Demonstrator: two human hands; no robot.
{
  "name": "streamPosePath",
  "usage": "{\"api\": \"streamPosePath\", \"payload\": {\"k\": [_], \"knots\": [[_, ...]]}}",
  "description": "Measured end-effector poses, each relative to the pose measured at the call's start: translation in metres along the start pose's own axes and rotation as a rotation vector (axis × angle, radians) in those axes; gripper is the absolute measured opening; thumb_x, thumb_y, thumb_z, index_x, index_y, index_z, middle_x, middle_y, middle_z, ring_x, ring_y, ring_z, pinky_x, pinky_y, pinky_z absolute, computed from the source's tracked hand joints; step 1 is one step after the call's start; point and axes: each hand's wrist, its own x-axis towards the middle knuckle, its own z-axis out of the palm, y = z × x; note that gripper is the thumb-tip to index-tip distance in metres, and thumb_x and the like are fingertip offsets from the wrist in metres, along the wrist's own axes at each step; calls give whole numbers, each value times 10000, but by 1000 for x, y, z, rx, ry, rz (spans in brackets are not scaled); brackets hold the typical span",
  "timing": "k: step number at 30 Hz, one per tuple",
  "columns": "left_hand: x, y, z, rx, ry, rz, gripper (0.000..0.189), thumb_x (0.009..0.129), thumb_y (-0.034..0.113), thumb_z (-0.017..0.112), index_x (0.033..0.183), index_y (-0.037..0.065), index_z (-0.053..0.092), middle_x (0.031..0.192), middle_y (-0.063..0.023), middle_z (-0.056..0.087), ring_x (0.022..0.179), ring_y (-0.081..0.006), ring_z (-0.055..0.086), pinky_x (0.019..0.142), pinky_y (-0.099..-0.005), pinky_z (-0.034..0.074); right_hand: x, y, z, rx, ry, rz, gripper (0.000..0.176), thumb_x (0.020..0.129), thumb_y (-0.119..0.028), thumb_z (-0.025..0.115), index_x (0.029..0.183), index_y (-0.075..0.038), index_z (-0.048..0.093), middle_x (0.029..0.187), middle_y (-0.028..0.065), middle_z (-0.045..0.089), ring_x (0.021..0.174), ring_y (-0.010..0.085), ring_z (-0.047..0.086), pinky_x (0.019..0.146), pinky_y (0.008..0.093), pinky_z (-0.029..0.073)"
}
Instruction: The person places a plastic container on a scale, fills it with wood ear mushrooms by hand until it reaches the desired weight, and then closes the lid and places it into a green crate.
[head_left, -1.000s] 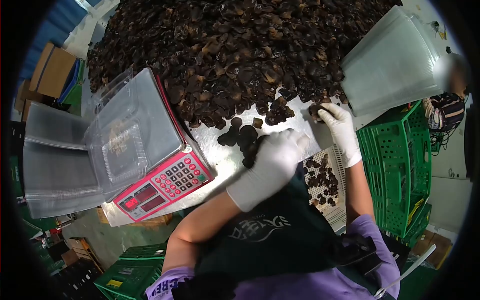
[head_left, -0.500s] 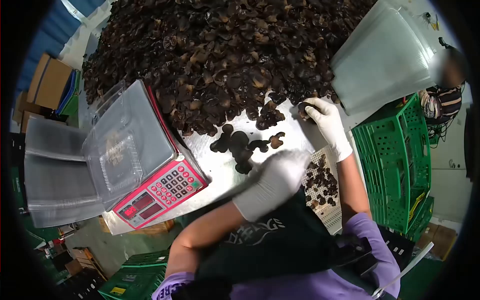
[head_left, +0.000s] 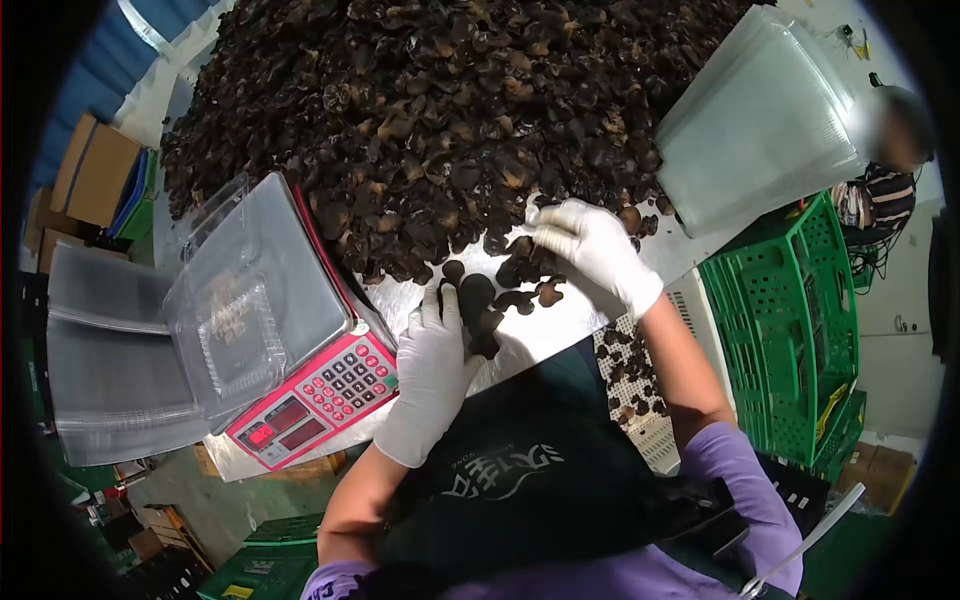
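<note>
Moving leftward over the table since half a second ago, the left hand (head_left: pixel 430 365) is now pressing in beside the loose mushrooms (head_left: pixel 478 295), and the right hand (head_left: pixel 598 250) is reaching left along the near edge of the mushroom pile (head_left: pixel 450 120). Both hands are staying apart, wearing thin white gloves with wrinkled cuffs. Left fingertips are seemingly touching the loose mushrooms; whether either hand is gripping anything, I cannot tell.

Dark brown, rubbery and curled, the pile is spreading beyond both hands, its wet folds shining. Smooth, rounded loose mushrooms are lying between the hands on the shiny metal table (head_left: pixel 535 340). Below the right hand, a cream plastic basket (head_left: pixel 655 445) full of small holes is holding little dark scraps.

Left of the left hand, a pink-framed scale (head_left: pixel 310 400) is showing round keys and a glowing red display too small to read; a clear ribbed tray (head_left: pixel 240 330) is resting on it. Beyond the right hand, clear trays (head_left: pixel 760 130) are standing nested. Below the hands, the dark apron (head_left: pixel 520 530) is bearing pale Chinese characters and a curved line.
</note>
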Motion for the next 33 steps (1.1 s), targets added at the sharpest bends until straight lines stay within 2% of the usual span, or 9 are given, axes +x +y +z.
{"api": "streamPosePath", "payload": {"k": [3, 5, 10, 17, 20, 22, 25, 27, 33], "knots": [[1, -3, 10, 53, 134, 81, 1016, 635, 276, 857, 1432, -52, 320, 1373, -232, 450, 1146, -342, 538, 894, -387, 512, 16, 9, 0, -91, 58, 195, 292, 858, -254, 679, 1099, -91, 704, 1027, 120, 657, 953, 310, 649, 823, 383, 508], [0, -6, 9, -76, 59, 29, 1078, 631, 283, 858, 1470, -49, 268, 1403, -239, 405, 1240, -391, 470, 1002, -434, 456, 20, 17, 7, -363, 49, 73, 270, 829, -202, 685, 1069, -81, 672, 994, 135, 629, 905, 310, 646, 779, 407, 516], [5, -6, 6, -120, 46, 41, 1104, 613, 284, 869, 1472, -50, 261, 1381, -238, 415, 1213, -400, 472, 1000, -432, 460, 24, 17, 19, -547, 14, 66, 189, 803, -171, 686, 950, -64, 635, 951, 151, 613, 873, 313, 638, 742, 427, 514], [16, -5, 12, -122, 42, 78, 1127, 606, 309, 884, 1464, -66, 257, 1309, -239, 428, 1183, -388, 474, 952, -428, 482, -8, 23, 1, 105, 92, 258, 210, 828, -148, 712, 984, -27, 642, 956, 121, 622, 872, 271, 634, 808, 346, 499], [20, -4, 13, -156, 19, 69, 1119, 629, 318, 870, 1474, -59, 242, 1284, -231, 426, 1184, -382, 477, 941, -426, 487, -27, 36, 4, 252, -62, 211, 419, 800, -179, 763, 1185, -72, 636, 1078, 105, 631, 974, 230, 615, 868, 334, 494], [23, -1, 9, -174, -11, 54, 1119, 635, 323, 862, 1482, -51, 233, 1288, -229, 421, 1184, -380, 477, 941, -423, 489, -33, 19, -10, 150, -281, 239, 896, 671, -335, 870, 1421, -76, 455, 1298, 178, 529, 1123, 291, 590, 964, 361, 486], [31, 0, 11, -189, -8, 48, 1118, 641, 317, 845, 1496, -35, 216, 1283, -226, 415, 1181, -379, 478, 942, -417, 493, -37, 9, -10, 34, -265, 98, 1083, 604, -416, 890, 1480, -82, 349, 1341, 233, 455, 1121, 368, 597, 944, 394, 505], [39, 1, 13, -182, 22, 66, 1117, 642, 308, 835, 1503, -28, 209, 1276, -225, 415, 1179, -379, 478, 944, -414, 495, -30, -7, 0, -343, -281, 163, 1284, 489, -334, 948, 1529, -105, 230, 1239, 200, 475, 1029, 376, 600, 868, 413, 526], [66, 14, 8, -244, -17, 54, 1099, 634, 270, 818, 1510, -7, 214, 1207, -215, 436, 1130, -388, 525, 928, -439, 506, -14, -13, 23, -167, -345, 186, 1194, 506, -241, 929, 1507, -168, 282, 1208, 223, 488, 1101, 413, 559, 937, 420, 495]]}}
